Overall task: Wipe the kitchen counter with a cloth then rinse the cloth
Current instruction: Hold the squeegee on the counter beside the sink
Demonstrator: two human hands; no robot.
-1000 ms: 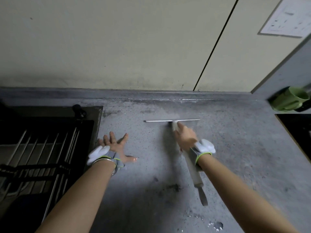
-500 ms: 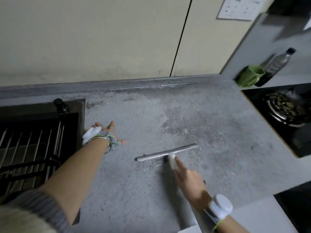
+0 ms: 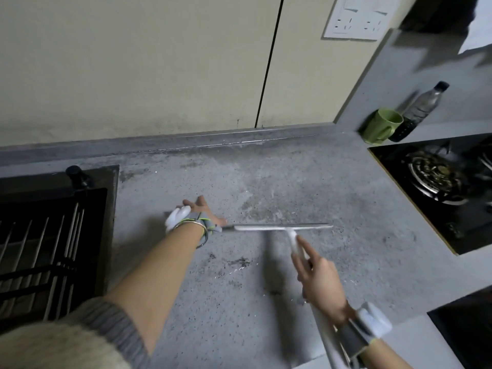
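A grey speckled kitchen counter point(image 3: 279, 182) fills the middle of the view. My right hand point(image 3: 318, 280) grips the white handle of a squeegee point(image 3: 282, 228), whose long blade lies flat across the counter. My left hand point(image 3: 198, 211) rests palm down on the counter at the blade's left end, fingers spread, holding nothing. Dark crumbs and wet specks point(image 3: 239, 262) lie just in front of the blade. No cloth is in view.
A dark sink with a wire rack point(image 3: 53, 235) is set into the counter at the left. A black gas hob point(image 3: 436, 182) lies at the right. A green mug point(image 3: 383, 125) and a plastic bottle point(image 3: 423, 107) stand in the back right corner. A wall socket point(image 3: 359, 20) is above.
The squeegee was pulled from the back of the counter toward me, and its blade has now swung level and shifted right. The view has turned right, bringing the hob into sight.
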